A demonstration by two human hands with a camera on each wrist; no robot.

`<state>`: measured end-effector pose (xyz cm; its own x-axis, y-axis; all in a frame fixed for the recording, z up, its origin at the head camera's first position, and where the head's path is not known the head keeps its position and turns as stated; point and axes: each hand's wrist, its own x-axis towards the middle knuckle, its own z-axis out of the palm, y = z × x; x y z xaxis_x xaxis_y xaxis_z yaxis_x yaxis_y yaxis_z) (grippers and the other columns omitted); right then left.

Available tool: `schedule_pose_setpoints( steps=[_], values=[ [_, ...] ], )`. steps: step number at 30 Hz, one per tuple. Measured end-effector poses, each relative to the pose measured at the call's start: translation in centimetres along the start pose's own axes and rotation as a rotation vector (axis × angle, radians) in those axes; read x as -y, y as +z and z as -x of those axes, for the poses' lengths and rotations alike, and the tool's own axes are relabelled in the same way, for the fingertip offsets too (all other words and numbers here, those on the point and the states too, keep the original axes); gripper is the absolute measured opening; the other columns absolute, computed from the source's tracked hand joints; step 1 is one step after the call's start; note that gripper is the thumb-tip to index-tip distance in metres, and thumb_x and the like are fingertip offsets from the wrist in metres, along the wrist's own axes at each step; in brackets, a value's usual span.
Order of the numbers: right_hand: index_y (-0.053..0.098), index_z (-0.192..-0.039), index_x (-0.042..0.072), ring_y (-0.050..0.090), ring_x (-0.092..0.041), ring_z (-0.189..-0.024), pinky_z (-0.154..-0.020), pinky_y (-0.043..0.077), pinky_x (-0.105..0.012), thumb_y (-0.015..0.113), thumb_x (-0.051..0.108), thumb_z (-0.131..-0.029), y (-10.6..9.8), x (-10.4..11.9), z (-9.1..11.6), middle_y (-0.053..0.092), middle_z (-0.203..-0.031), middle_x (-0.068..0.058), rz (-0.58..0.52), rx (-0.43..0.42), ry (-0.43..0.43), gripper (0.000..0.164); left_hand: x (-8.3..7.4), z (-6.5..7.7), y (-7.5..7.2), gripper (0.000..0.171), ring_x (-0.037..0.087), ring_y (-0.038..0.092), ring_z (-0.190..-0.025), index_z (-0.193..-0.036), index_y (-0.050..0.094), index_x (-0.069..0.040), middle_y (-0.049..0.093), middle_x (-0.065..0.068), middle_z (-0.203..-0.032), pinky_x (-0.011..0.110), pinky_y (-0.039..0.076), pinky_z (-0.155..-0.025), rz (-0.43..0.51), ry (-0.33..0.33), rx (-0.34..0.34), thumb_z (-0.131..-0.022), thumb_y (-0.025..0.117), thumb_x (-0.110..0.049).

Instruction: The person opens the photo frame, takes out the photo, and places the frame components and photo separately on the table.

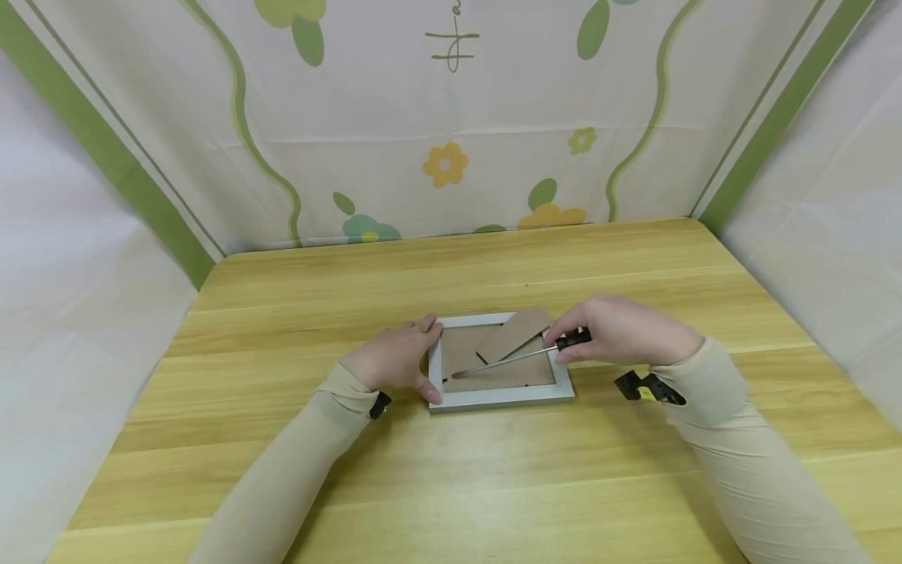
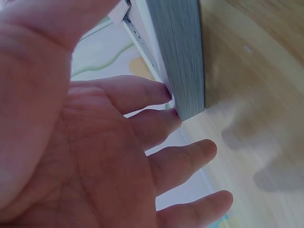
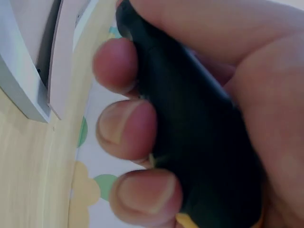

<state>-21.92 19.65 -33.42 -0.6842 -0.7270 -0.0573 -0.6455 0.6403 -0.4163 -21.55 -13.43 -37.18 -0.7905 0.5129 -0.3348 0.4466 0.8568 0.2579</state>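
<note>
Right grip [image 1: 609,329] is clamped round the black handle of a screwdriver [image 1: 510,358], whose tip lies at the left part of the brown backing board [image 1: 461,345] set inside a white frame [image 1: 503,398] on the table [image 1: 451,486]. A brown flap [image 1: 517,333] slants over the board, crossing the far rim. Left grip [image 1: 398,356], fingers apart, touches the frame's left side.

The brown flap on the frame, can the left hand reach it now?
Probably yes: the left hand touches the frame, with only flat backing between it and the brown flap.
</note>
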Motion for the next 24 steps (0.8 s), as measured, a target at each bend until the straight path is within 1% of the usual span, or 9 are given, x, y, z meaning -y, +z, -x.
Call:
schedule_pose_setpoints(
  steps=[4, 9, 13, 17, 24],
  values=[
    [0.076, -0.11, 0.022, 0.056, -0.002, -0.072, -0.067, 0.049, -0.026, 0.075, 0.03, -0.09, 0.2, -0.1, -0.2, 0.065, -0.085, 0.019, -0.029, 0.034, -0.014, 0.022, -0.1, 0.0, 0.0, 0.115, 0.038, 0.022, -0.146, -0.157, 0.023, -0.003, 0.011, 0.016, -0.163, 0.053, 0.028, -0.113, 0.001, -0.005, 0.001, -0.071, 0.084, -0.05],
    [0.076, -0.113, 0.022, 0.056, -0.003, -0.074, -0.067, 0.049, -0.026, 0.072, 0.033, -0.091, 0.5, -0.4, -0.5, 0.066, -0.089, 0.019, -0.064, 0.063, -0.026, 0.024, -0.1, 0.1, -0.1, 0.115, 0.038, 0.023, -0.145, -0.157, 0.022, -0.003, 0.012, 0.016, -0.163, 0.052, 0.027, -0.114, 0.009, -0.009, 0.002, -0.071, 0.084, -0.048],
    [0.075, -0.113, 0.022, 0.057, -0.003, -0.075, -0.069, 0.05, -0.026, 0.072, 0.034, -0.091, 0.7, -0.7, -0.5, 0.067, -0.093, 0.018, -0.075, 0.068, -0.035, 0.026, -0.1, 0.0, 0.0, 0.115, 0.036, 0.025, -0.145, -0.157, 0.022, -0.003, 0.011, 0.016, -0.163, 0.048, 0.027, -0.115, 0.006, -0.005, 0.005, -0.072, 0.084, -0.048],
    [0.075, -0.114, 0.022, 0.056, -0.003, -0.074, -0.068, 0.05, -0.026, 0.071, 0.035, -0.091, 0.8, -0.8, -0.5, 0.067, -0.093, 0.018, -0.082, 0.071, -0.038, 0.026, -0.1, -0.1, 0.0, 0.115, 0.035, 0.026, -0.145, -0.157, 0.021, -0.002, 0.01, 0.017, -0.163, 0.045, 0.028, -0.115, 0.009, 0.006, 0.007, -0.072, 0.083, -0.048],
    [0.075, -0.115, 0.023, 0.053, -0.003, -0.071, -0.065, 0.048, -0.025, 0.071, 0.034, -0.091, 0.9, -1.1, -0.7, 0.066, -0.09, 0.017, -0.089, 0.074, -0.049, 0.026, -0.2, -0.2, 0.1, 0.115, 0.032, 0.034, -0.141, -0.156, 0.02, 0.0, 0.01, 0.018, -0.162, 0.04, 0.036, -0.11, 0.007, 0.007, 0.007, -0.072, 0.083, -0.047]
  ],
)
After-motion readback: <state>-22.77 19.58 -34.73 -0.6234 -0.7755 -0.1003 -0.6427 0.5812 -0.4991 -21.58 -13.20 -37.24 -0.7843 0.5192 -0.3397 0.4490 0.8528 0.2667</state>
